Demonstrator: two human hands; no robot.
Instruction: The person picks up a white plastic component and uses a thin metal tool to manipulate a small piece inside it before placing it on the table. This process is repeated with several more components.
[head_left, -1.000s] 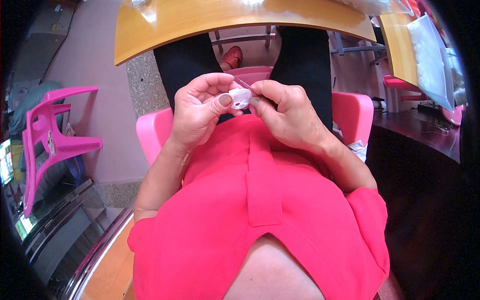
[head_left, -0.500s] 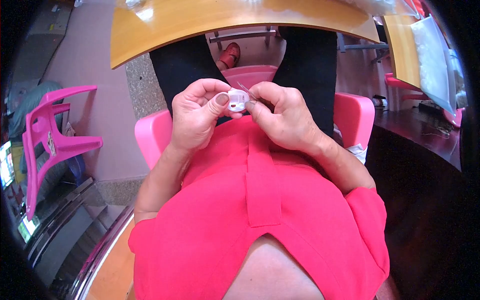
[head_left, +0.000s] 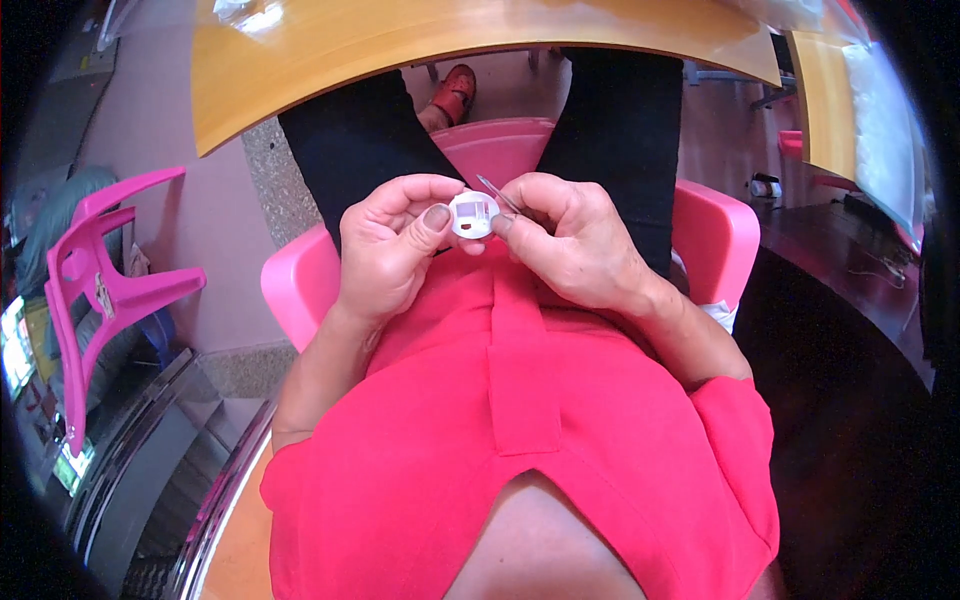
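My left hand (head_left: 392, 240) pinches a small round white plastic part (head_left: 472, 214) between thumb and fingers, holding it over my lap. My right hand (head_left: 566, 240) touches the part's right side and grips thin metal tweezers (head_left: 497, 193), whose tip points up and left just above the part. The part shows a small square window on its face. Both hands are in front of my pink-red shirt (head_left: 510, 420), above a pink plastic chair seat (head_left: 500, 140).
A curved wooden table edge (head_left: 400, 50) runs along the top, with a second wooden table (head_left: 830, 90) at the upper right. A pink plastic chair (head_left: 100, 290) stands at the left. A dark surface (head_left: 830, 260) lies to the right. A red shoe (head_left: 455, 95) shows under the table.
Both hands and the white part have stayed together over my lap, with only slight shifts of the fingers and tweezers on the part.
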